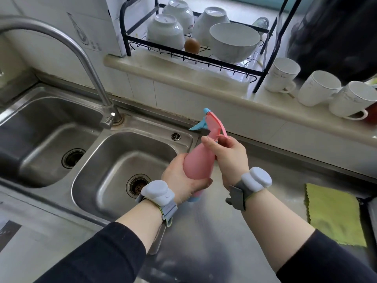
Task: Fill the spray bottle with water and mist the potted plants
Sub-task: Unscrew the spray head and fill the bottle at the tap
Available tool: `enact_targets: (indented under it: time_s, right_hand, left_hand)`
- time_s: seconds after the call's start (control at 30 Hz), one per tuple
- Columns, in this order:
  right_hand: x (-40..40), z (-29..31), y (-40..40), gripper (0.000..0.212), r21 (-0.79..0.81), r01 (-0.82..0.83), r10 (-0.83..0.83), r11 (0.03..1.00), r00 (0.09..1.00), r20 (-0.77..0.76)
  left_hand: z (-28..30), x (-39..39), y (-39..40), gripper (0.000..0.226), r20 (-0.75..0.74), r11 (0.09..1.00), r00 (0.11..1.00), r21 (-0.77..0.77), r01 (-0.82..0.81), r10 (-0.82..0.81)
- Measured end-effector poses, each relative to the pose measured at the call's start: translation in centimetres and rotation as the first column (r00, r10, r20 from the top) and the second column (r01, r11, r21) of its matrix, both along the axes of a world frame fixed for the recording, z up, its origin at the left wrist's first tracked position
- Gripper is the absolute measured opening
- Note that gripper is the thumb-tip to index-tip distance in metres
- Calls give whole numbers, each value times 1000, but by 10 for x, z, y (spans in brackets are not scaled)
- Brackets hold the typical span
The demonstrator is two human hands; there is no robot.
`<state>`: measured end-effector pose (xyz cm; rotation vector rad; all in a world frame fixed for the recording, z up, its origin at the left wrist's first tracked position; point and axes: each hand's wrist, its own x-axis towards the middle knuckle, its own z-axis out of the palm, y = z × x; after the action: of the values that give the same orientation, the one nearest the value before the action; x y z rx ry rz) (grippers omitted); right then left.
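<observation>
Holding the pink spray bottle point(196, 163) in both hands, the person stands at the sink. The left hand point(181, 178) wraps around the fat bottom part of the bottle. The right hand point(227, 157) curls around the thin neck, just under the pink and blue spray head point(212, 124). Both hands are touching the bottle, so neither one is nearer.

The bottle is tilted. Its long line runs from the bottom at about 7 o'clock up to the spray head at about 1 o'clock. The blue trigger points toward 9 o'clock, at the sink.

The bottle hangs over the steel surface point(204, 231), right beside the rim of the near sink basin point(114, 156). The tap point(81, 56) is well apart from it, up at about 10 o'clock from the hands. Its spout runs out of view on the left.

The spray head is on the bottle, so I think the top has to be twisted off next. The right hand is in the right place for that. Then the open bottle must travel toward 10 o'clock to get under the tap.
</observation>
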<state>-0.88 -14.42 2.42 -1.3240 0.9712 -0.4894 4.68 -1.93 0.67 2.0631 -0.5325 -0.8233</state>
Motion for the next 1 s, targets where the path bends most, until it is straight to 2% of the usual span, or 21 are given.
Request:
enact_targets:
  time_s: [0.17,0.3,0.4,0.5,0.63,0.7,0.77,0.8,0.9,0.93,1.0]
  right_hand:
    - [-2,2,8,26,55,54,-55,997,998,24]
    - [-3,8,15,23,186,-47,24,981,992,123]
    - [-6,14,21,24,216,-112,81,970,986,147]
    - [-6,16,29,37,200,-120,102,972,990,99]
    - [-8,19,31,23,248,-67,28,967,987,158]
    - [-7,19,33,37,279,-80,21,957,977,210]
    - [-7,18,36,57,272,-78,28,959,983,183]
    - [-6,18,36,57,267,-69,25,961,986,163]
    - [-8,18,34,27,300,-60,0,952,980,198]
    - [-8,19,33,26,314,-74,4,946,976,218]
    - [-9,18,33,40,316,-119,59,941,980,193]
  left_hand:
    - [9,-4,14,64,-32,1000,999,11,-3,4]
    - [14,-6,28,61,-133,999,991,-33,-8,4]
    - [19,-8,35,72,-116,1000,993,-28,-12,8]
    - [24,-11,41,74,-89,1000,996,-21,-10,8]
    - [29,-15,46,64,-95,1000,996,-5,-1,1]
    - [31,-14,47,62,-98,1000,995,-11,4,-5]
    - [33,-16,48,67,-99,1000,995,-22,3,-5]
    - [33,-17,48,67,-101,1000,995,-25,3,-6]
    - [33,-19,49,62,-123,999,992,-32,-11,7]
    - [33,-20,50,62,-122,999,992,-32,-14,10]
    - [32,-19,50,66,-114,1000,993,-25,-18,15]
